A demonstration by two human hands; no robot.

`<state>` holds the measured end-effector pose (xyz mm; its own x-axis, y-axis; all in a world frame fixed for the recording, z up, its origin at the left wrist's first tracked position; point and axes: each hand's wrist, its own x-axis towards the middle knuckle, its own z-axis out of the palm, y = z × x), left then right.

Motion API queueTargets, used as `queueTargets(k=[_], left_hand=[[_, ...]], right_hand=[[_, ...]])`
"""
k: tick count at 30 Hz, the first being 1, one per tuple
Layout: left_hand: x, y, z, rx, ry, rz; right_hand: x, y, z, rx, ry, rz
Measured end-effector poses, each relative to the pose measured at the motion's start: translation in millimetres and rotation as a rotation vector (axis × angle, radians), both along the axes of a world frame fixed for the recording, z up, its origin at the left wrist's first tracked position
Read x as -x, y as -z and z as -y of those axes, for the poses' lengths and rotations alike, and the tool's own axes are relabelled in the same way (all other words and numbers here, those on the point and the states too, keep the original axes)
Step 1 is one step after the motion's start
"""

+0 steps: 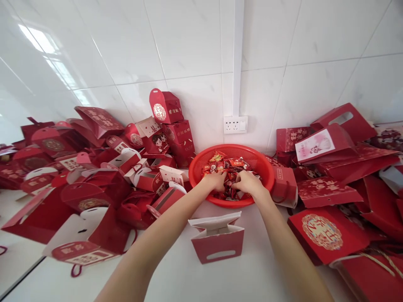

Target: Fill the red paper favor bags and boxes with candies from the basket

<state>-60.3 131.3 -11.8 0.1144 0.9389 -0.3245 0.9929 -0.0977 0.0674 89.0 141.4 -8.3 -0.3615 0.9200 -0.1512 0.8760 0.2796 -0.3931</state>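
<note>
My left hand (217, 181) and right hand (248, 183) were curled into the candies (236, 162) in the basket (231, 149), centre frame; whether either pinched any, I could not tell. The open box (217, 247) stood lower centre, long side left-to-right, nearer my left.

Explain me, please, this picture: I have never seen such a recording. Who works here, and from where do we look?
No machine works here: these are a person's bare hands, seen by a camera worn on their head. Left hand and right hand reach into a red basket of small wrapped packets; whether either grips one, I cannot tell. Nearer stands an open box on the white table. Many red boxes lie on both sides.
</note>
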Motion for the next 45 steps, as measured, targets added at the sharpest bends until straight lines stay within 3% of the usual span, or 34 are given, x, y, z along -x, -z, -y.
queueTargets(k=[6,10,19,24,28,32,39,45], left_hand=[[0,0.2,-11,-0.058,-0.008,0.059],[0,-2.1,-11,-0.134,-0.059,0.201],[23,-3.1,-20,-0.343,-0.359,0.853],[26,-5.1,-20,-0.286,-0.400,1.193],[23,-8.3,-16,-0.225,-0.365,1.338],[19,-10.6,-10,-0.168,-0.309,1.409],[19,-11.4,-1,-0.067,-0.032,1.355],[18,-13.7,1,-0.095,-0.010,1.276]], right_hand=[[0,1.8,0,-0.034,0.027,-0.063],[-1,5.3,-4,-0.042,0.069,-0.147],[-7,6.6,-13,-0.112,0.269,-0.545],[-6,14.9,-19,-0.047,0.204,-0.910],[-7,14.9,-16,0.038,0.093,-1.119],[-12,12.8,-14,0.072,0.118,-1.295],[-13,5.2,-7,0.169,0.197,-1.517],[-14,2.3,-7,0.284,0.221,-1.618]])
